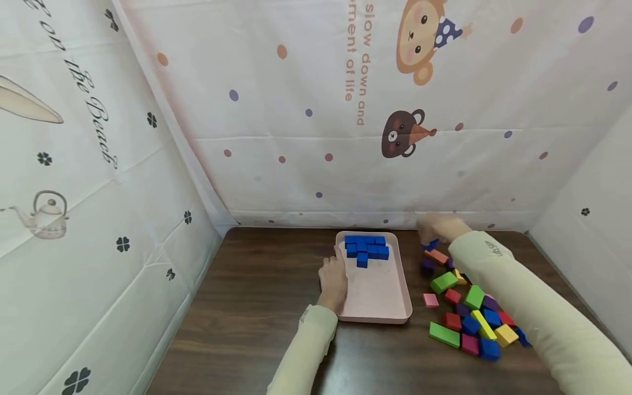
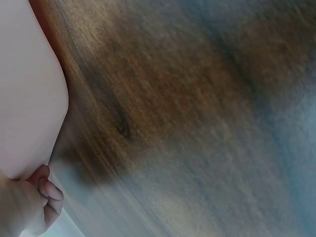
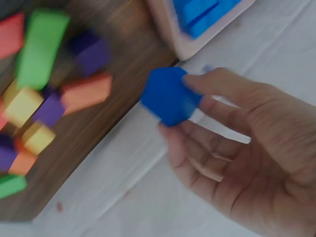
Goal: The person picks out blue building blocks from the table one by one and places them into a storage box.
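My right hand (image 3: 247, 133) pinches a blue block (image 3: 169, 96) between thumb and fingers; its outline looks six-sided in the right wrist view. In the head view that hand (image 1: 439, 226) is blurred, above the far end of a pile of loose blocks. My left hand (image 1: 333, 281) grips the left side of a pale pink tray (image 1: 375, 299), with its fingers curled at the rim in the left wrist view (image 2: 37, 202). Several blue blocks (image 1: 362, 259) stand close together in rows at the tray's far end.
Loose coloured blocks spread right of the tray, among them a green block (image 1: 444, 336), a pink block (image 1: 430, 300) and an orange block (image 1: 436, 256). The dark wooden table (image 1: 257, 296) meets a printed white cloth (image 1: 276, 181) at its back edge.
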A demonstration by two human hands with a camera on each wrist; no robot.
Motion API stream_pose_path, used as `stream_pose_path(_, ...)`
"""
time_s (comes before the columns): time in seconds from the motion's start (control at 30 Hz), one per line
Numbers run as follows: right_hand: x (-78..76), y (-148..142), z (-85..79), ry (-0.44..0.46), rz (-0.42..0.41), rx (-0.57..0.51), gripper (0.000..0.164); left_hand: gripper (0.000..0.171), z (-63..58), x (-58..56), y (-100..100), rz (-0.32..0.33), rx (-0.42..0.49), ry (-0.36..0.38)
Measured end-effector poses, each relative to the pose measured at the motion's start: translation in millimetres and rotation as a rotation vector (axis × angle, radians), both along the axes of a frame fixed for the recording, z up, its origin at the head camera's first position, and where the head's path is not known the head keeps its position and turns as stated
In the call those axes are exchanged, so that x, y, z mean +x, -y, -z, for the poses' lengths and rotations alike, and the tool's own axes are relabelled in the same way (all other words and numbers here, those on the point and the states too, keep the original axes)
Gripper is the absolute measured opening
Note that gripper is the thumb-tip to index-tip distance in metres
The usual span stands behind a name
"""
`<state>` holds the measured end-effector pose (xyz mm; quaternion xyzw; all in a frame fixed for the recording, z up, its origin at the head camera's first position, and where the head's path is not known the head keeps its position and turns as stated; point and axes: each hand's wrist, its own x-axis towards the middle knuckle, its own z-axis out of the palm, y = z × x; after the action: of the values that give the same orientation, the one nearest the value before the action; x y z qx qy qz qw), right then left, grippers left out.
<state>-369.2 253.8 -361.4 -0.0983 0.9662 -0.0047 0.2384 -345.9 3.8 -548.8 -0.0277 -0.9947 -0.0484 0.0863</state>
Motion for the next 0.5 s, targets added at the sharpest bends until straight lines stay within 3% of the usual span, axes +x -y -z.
stream_pose_path(0.1,-3.9,24.0,5.3,-0.063,-0.053,-0.061,0.01,0.077,0.3,0.7,-3.0,-0.01,-0.024,0.0)
stream_pose_path(0.3,-8.3,62.5,30.1,-0.122,-0.183,-0.062,0.02,0.082,-3.2,3.8,-6.1,-0.009,-0.058,0.003)
stream_pose_path(0.5,-8.3,88.9,63.8,-0.122,-0.203,-0.087,0.019,0.081,-0.5,10.4,-3.1,-0.015,-0.092,-0.01)
